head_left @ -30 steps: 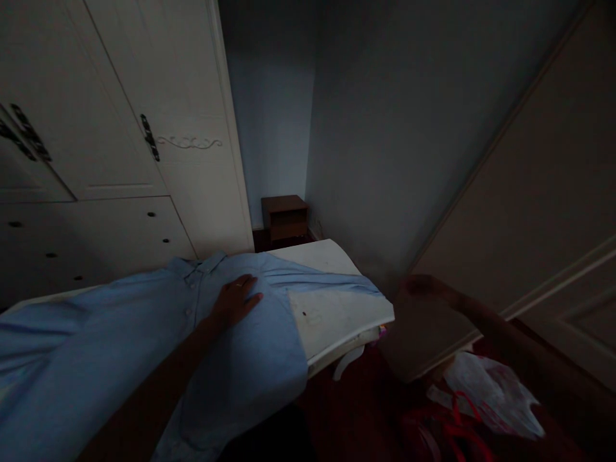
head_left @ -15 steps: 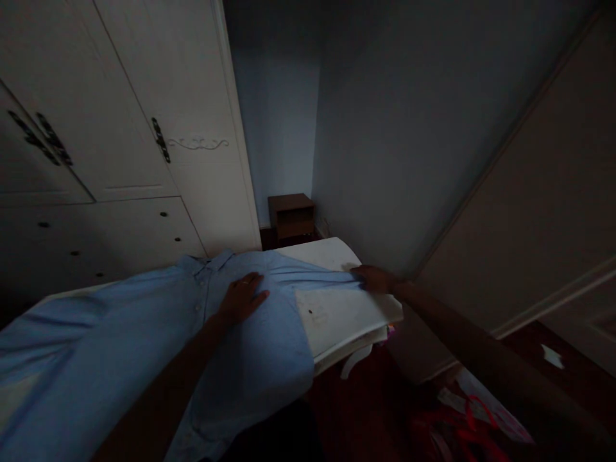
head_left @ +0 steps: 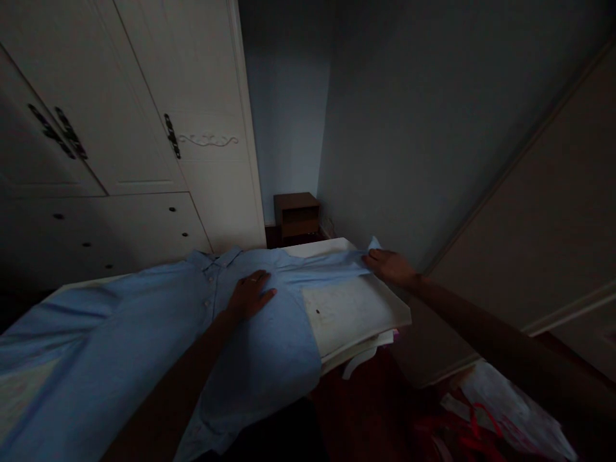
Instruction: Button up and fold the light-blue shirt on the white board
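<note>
A light blue button-up shirt (head_left: 158,327) lies spread, front up, over a white padded board (head_left: 356,311), its collar toward the wardrobe. My left hand (head_left: 250,295) rests flat on the shirt's chest near the shoulder, fingers stretched out, a ring on one finger. At the board's right end my right hand (head_left: 387,264) is closed around the cuff end of one sleeve, which is drawn out from the shoulder. A bit of the cuff sticks up beyond my fingers. The shirt's other sleeve lies off to the left.
A white wardrobe (head_left: 202,186) with dark handles stands behind the board. A small brown nightstand (head_left: 298,215) sits in the corner by the grey wall (head_left: 409,128). On the dark red floor at lower right lie a whitish plastic bag (head_left: 520,404) and red straps (head_left: 476,423).
My right hand has lifted slightly and shifted the sleeve's end toward the back, so the sleeve lies wider and the cuff points up. My left hand stays on the chest. The view has shifted a little.
</note>
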Available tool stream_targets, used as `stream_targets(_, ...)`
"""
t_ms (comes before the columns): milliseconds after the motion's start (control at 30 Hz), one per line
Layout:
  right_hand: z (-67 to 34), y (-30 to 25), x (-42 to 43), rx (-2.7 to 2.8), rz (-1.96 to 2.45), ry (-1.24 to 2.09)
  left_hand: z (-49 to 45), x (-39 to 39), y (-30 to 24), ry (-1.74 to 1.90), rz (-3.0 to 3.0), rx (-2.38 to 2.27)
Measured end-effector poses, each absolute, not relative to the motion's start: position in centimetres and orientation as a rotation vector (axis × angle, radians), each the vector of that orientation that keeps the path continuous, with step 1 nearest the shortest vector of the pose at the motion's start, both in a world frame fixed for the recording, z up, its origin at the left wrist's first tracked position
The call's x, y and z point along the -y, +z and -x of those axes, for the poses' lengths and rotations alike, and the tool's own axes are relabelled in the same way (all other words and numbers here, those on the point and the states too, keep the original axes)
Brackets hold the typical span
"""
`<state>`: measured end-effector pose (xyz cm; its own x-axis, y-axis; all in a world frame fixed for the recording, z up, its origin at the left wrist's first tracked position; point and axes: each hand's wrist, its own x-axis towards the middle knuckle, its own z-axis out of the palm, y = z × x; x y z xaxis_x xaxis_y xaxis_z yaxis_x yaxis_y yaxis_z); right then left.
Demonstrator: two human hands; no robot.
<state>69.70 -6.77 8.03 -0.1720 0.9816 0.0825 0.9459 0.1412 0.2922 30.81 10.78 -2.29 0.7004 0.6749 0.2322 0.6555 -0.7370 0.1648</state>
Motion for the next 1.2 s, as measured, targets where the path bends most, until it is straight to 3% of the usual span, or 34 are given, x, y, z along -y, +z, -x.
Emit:
stream_targets(133, -71.2, 4.9, 9.4, -2.471, -1.803, -0.190, -30.9, -10.7, -2.2, 0.418, -2.812, -1.127)
stream_targets(233, -72.3, 4.0, 10.0, -2.496, -1.954, -0.489, -30.9, -10.8, -2.2, 0.410, -2.811, -1.132)
stream_targets(433, -75.0, 4.1, 6.9, -2.428, -2.281, -0.271, -30.8, -11.0, -2.4, 0.425, -2.847, -1.115)
stream_targets(733, -79.4, 1.3, 4.8, -2.294, -2.401, -0.933, -30.7, -11.2, -2.7, 0.455, -2.841, -1.108)
stream_targets(900, -80.5, 0.4, 5.2, -2.313, -2.409, -1.066, -30.8, -11.1, -2.6, 0.447, -2.839, -1.114)
stream_targets(1200, -79.1, 0.3, 5.2, -2.326, -2.547, -0.846, -30.8, -11.1, -2.5, 0.424, -2.863, -1.131)
